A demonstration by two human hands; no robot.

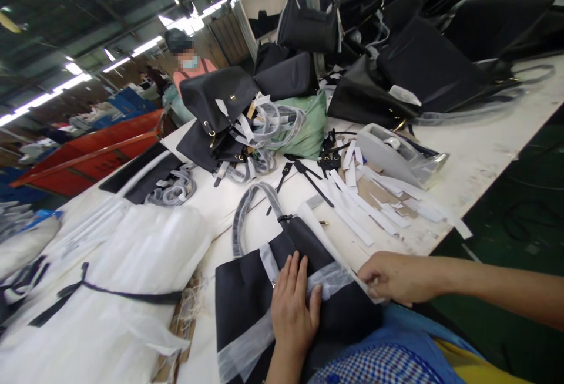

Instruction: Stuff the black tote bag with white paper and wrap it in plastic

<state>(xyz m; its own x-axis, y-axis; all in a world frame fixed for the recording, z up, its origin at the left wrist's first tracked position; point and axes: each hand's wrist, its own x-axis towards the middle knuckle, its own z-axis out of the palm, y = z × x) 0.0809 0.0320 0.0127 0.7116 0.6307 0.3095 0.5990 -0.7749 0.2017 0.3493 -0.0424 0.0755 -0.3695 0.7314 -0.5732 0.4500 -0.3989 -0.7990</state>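
Note:
A black handbag (247,290) lies on the worktable in front of me, its loop handle (240,219) wrapped in clear plastic and pointing away. Strips of translucent wrap (330,278) cross the bag's face. My left hand (293,302) rests flat on the bag, fingers stretched forward. At the bag's right edge, my right hand (392,278) is closed with its fingers curled under. A thin white sheet (315,219) shows along that edge and runs toward these fingers; what they pinch is hidden.
White paper strips (352,208) and a grey tape dispenser (392,152) lie to the right. Black bags (220,99) are piled beyond, beside a green sack (304,123). White plastic sheeting (145,255) covers the left. A co-worker (189,58) stands behind, near an orange bin (97,152).

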